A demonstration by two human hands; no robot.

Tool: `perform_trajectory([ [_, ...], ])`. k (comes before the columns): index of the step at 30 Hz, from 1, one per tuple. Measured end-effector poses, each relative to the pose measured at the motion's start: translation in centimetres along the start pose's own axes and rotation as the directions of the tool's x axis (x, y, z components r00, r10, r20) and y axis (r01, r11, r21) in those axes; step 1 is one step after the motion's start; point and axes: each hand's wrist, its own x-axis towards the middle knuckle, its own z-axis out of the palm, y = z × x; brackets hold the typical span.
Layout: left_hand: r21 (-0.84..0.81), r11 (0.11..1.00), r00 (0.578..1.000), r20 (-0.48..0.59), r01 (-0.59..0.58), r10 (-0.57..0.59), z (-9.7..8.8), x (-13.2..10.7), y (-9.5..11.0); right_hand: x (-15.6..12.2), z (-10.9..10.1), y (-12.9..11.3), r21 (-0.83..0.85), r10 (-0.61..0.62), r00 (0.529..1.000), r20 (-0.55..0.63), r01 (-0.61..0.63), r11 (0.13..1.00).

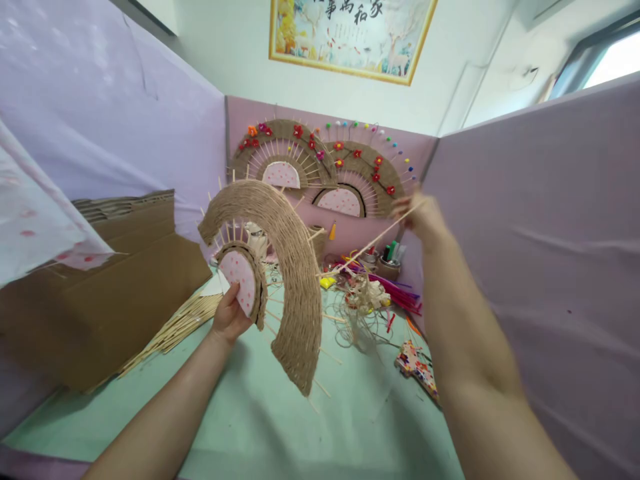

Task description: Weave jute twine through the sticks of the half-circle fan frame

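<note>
My left hand (231,319) grips a woven fan by its half-round centre, thumb over the pink dotted fabric (239,275). The fan's wide band of brown twine (295,267) arches over thin wooden sticks, whose tips poke out past its outer edge. Up at the right, my right hand (419,212) is closed on a pale strand of twine (377,239), which runs taut down to the band's right edge. The fingers of that hand are a little blurred.
Two finished-looking fans (280,150) with red flowers lean at the back panel. Cardboard (125,300) and a bundle of sticks (175,327) lie left. Tangled twine (367,293), pipe cleaners (400,293), a pen holder (389,268) and a patterned piece (415,363) sit right. Purple partitions flank the green table (320,440).
</note>
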Motion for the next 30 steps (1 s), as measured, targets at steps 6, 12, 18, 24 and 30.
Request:
perform_trajectory([
  [6, -0.010, 0.999, 0.999, -0.034, -0.033, 0.032, 0.7, 0.0, -0.2, -2.9, -3.1, -4.2, -0.177, -0.392, 0.440, -0.808, 0.454, 0.873],
  [12, -0.022, 1.000, 1.000, -0.001, -0.019, 0.019, 0.1, 0.3, -0.1, -7.3, 2.0, 3.9, -0.235, 0.174, 0.903, 0.392, -0.084, 0.968],
  [18, -0.015, 1.000, 1.000, -0.013, -0.016, 0.016, -0.1, 0.4, -0.1, -10.1, 3.8, 3.4, 0.034, 0.203, 0.728, 0.654, -0.296, 0.954],
  [24, -0.013, 1.000, 0.999, -0.035, 0.015, -0.016, 0.1, 0.6, -0.3, -13.2, 5.3, -1.0, 0.587, -0.186, 0.798, 0.573, -0.241, 0.773],
  [30, 0.011, 1.000, 0.996, -0.092, -0.013, 0.014, 0.6, 0.9, -0.5, -14.0, 8.0, 0.9, 0.568, -0.136, 0.702, 0.699, -0.428, 0.703],
])
